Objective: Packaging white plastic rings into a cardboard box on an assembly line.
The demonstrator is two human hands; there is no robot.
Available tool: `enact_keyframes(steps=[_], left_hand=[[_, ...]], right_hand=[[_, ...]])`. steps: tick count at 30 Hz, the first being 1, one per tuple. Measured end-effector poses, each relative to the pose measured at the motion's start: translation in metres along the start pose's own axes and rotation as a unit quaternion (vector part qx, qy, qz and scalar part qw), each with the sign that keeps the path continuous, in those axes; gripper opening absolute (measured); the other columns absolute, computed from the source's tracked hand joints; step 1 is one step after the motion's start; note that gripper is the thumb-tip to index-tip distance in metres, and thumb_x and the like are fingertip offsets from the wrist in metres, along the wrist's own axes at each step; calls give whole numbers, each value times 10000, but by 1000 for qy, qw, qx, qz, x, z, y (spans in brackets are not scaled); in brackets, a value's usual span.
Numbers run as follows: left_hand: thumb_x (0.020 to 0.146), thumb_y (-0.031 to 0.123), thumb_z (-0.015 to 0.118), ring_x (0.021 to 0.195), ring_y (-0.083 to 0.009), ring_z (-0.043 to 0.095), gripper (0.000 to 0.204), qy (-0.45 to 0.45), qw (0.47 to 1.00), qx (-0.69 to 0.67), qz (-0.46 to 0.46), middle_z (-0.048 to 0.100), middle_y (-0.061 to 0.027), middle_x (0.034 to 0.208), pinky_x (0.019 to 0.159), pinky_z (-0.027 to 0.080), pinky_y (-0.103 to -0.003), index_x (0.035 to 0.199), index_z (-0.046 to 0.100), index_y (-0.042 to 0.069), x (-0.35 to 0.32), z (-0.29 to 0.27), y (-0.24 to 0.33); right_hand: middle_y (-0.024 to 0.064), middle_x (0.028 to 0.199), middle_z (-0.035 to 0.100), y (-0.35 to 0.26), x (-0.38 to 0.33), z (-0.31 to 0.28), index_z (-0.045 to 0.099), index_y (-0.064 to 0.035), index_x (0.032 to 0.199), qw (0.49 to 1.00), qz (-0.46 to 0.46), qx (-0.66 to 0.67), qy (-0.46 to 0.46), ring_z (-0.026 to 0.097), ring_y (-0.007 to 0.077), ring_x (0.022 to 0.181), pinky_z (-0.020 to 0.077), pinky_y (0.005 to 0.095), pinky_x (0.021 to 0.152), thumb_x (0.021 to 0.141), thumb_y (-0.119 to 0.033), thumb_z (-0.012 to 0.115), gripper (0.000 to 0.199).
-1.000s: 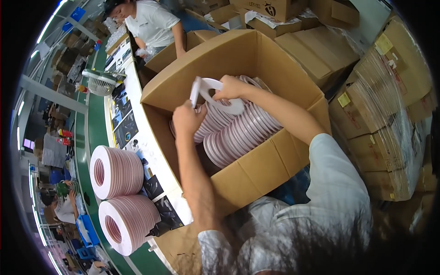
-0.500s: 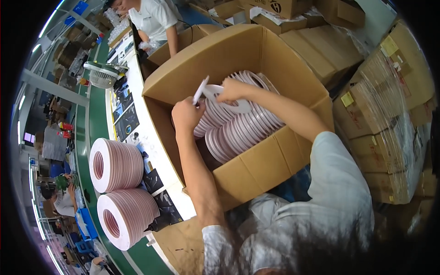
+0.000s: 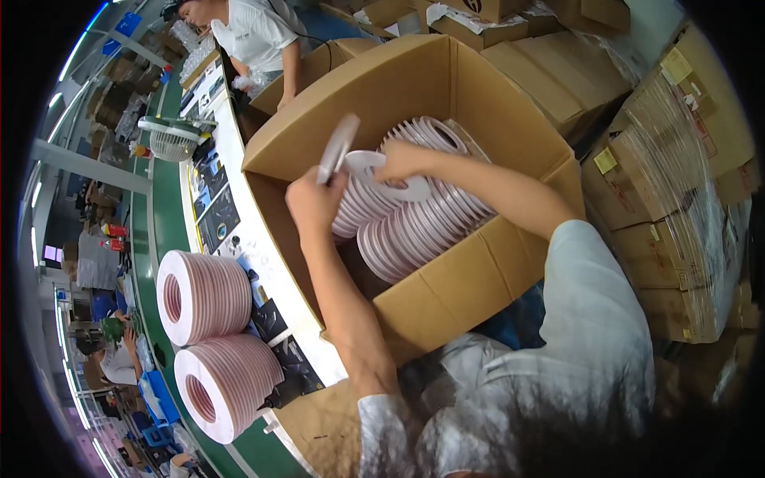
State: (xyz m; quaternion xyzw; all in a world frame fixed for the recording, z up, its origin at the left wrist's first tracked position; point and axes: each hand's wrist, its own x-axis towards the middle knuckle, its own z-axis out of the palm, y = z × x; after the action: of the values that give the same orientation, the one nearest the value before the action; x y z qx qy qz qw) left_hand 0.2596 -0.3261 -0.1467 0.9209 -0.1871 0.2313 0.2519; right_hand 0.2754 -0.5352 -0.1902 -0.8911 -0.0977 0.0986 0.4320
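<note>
A big open cardboard box (image 3: pixel 478 279) holds rows of flat white-and-pink ring-shaped reels (image 3: pixel 430 227) standing on edge. My left hand (image 3: pixel 315 199) is inside the box, gripping one reel (image 3: pixel 339 147) lifted upright above the rows. My right hand (image 3: pixel 398 163) reaches across from the right and holds another white reel (image 3: pixel 374 171), tilted nearly flat over the rows. Both forearms enter the box from its near side.
Two stacks of the same reels (image 3: pixel 203 299) (image 3: pixel 227 386) lie on their sides on the green bench at left. Another person in a white shirt (image 3: pixel 255 36) works at the far end. A small fan (image 3: pixel 171 139) stands there. Stacked cardboard boxes (image 3: pixel 677 175) crowd the right.
My left hand has lifted its reel a little higher out of the rows. My right hand keeps its reel over the box; the view has shifted slightly.
</note>
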Motion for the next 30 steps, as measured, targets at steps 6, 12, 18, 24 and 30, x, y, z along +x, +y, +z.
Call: enact_keyframes(steps=[6, 12, 18, 24, 30], left_hand=[[735, 200, 738, 567, -342, 612, 228, -17, 997, 47, 66, 600, -189, 636, 567, 485, -397, 759, 624, 4, 1, -9, 0], [677, 265, 762, 681, -368, 641, 282, 44, 994, 85, 57, 652, -154, 692, 652, 506, -436, 730, 636, 18, 5, -6, 14], [684, 164, 775, 577, -295, 638, 178, 190, 977, -21, 98, 650, -136, 645, 588, 509, -369, 737, 666, 34, 6, -32, 11], [706, 212, 772, 679, -373, 654, 252, 144, 987, -68, -19, 641, -213, 708, 645, 514, -409, 791, 662, 3, 1, -22, 15], [759, 189, 717, 623, -324, 637, 220, 11, 1000, 7, -17, 642, -197, 705, 569, 498, -372, 737, 618, -7, 11, -21, 21]], right_hand=[[93, 599, 646, -3, 8, -7, 660, -11, 666, 996, 86, 34, -17, 618, 156, 537, 485, 310, 542, 645, -181, 728, 184], [82, 563, 621, 1, -2, -1, 648, 7, 662, 997, 23, 75, 3, 592, 150, 477, 482, 306, 500, 645, -166, 725, 190], [66, 529, 598, -6, 2, 4, 647, 19, 656, 994, 27, 104, 12, 581, 149, 473, 468, 325, 477, 652, -145, 722, 180], [86, 574, 622, 6, 4, 3, 652, 27, 678, 994, 1, 104, 13, 577, 145, 486, 455, 298, 499, 651, -152, 737, 200], [74, 499, 576, 17, -7, 4, 627, 1, 616, 990, -31, 131, -36, 561, 156, 462, 445, 312, 494, 665, -205, 729, 235]])
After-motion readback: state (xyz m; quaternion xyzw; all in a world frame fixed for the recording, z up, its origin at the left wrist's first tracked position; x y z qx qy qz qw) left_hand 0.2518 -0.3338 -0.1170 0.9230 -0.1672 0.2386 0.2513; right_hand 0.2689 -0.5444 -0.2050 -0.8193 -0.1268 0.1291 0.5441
